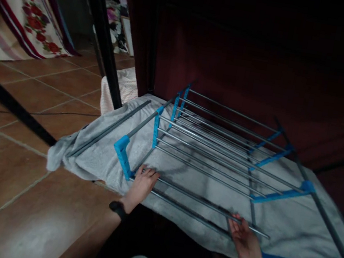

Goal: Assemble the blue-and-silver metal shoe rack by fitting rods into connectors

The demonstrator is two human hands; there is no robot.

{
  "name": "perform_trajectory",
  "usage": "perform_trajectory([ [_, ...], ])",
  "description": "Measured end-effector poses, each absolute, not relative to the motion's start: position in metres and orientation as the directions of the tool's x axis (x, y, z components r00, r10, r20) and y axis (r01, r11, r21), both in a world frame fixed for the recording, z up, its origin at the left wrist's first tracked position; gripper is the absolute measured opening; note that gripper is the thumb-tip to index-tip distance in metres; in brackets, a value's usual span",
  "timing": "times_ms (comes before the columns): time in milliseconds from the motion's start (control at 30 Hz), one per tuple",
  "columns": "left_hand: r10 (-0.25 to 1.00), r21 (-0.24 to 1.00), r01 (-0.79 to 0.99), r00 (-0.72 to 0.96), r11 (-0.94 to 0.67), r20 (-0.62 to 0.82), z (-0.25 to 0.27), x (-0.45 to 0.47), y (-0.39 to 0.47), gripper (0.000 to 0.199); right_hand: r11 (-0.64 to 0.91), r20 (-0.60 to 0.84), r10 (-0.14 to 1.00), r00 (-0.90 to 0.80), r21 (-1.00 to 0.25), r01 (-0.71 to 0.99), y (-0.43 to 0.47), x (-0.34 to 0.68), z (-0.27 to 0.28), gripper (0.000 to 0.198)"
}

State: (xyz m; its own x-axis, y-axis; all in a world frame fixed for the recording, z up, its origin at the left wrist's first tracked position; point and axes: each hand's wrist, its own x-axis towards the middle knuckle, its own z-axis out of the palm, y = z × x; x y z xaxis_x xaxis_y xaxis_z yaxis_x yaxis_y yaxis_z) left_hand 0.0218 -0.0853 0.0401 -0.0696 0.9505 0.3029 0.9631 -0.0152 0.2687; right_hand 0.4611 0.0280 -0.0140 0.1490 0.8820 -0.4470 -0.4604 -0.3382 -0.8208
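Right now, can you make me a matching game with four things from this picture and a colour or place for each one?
Things:
1. Wrist strap
2. Flowered cloth
3. Right hand
4. Bracket nearest the left hand

Colours, places, states:
A. Blue
B. Fingers at a metal rod
C. Black
D. At the upper left of the picture

Right pairs: 1-C, 2-D, 3-B, 4-A
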Motion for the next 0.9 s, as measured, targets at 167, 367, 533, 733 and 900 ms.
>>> perform_trajectory([
  [167,0.990,0.291,0.952,0.057,-0.092,0.127,0.049,0.015,-0.065,0.030,-0.447,-0.633,0.748,0.200,-0.703,-0.553,0.040,0.437,0.008,0.016],
  [367,0.990,0.375,0.916,0.136,-0.143,0.045,0.043,0.007,-0.043,0.027,-0.321,-0.555,0.811,0.184,-0.686,-0.653,0.032,0.409,0.017,0.022],
  [533,0.983,0.483,0.857,0.178,-0.178,0.045,0.017,-0.002,-0.015,0.028,-0.255,-0.503,0.853,0.140,-0.636,-0.728,0.033,0.393,0.015,0.022],
  [733,0.983,0.562,0.808,0.176,-0.176,0.055,0.006,-0.006,-0.002,0.040,-0.207,-0.513,0.839,0.183,-0.612,-0.764,0.034,0.384,0.015,0.019],
  [900,0.981,0.559,0.807,0.172,-0.192,0.089,0.010,-0.004,-0.001,0.045,-0.213,-0.524,0.829,0.193,-0.617,-0.758,0.037,0.383,0.014,0.013],
])
